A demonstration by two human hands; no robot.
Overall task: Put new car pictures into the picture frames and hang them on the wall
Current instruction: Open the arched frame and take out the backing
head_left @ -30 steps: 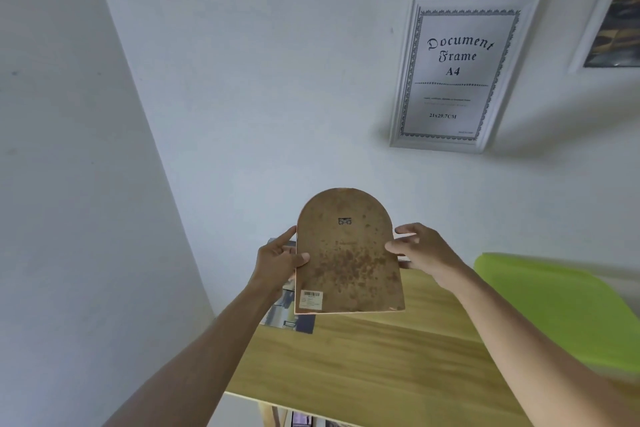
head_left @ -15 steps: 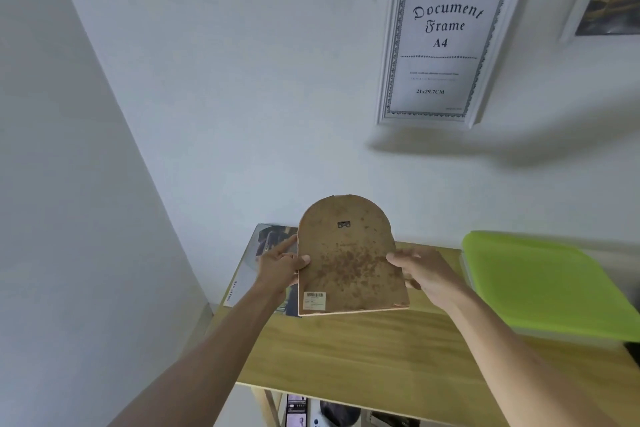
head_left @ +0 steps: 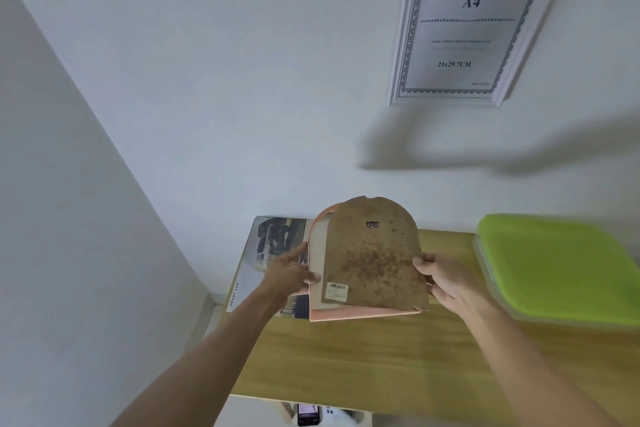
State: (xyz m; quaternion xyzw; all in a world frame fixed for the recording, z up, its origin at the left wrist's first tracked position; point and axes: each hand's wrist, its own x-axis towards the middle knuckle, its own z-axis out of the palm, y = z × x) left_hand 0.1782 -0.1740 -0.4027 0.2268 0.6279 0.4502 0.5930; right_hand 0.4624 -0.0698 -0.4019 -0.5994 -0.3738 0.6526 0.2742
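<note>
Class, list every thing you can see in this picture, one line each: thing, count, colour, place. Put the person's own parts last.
arched frame: 1, pink, held over the table, back toward the camera
backing board: 1, brown and spotted, slid to the right, partly off the arched frame
magazine: 1, car photo on its cover, far left of the table, partly behind the arched frame
document frame: 1, white, hanging on the wall, upper right
lidded box: 1, lime green lid, right side of the table
table: 1, light wood, against the wall
phone: 1, dark, below the table's near edge
left hand: 1, holds the arched frame's left edge
right hand: 1, grips the backing board's right edge
</note>
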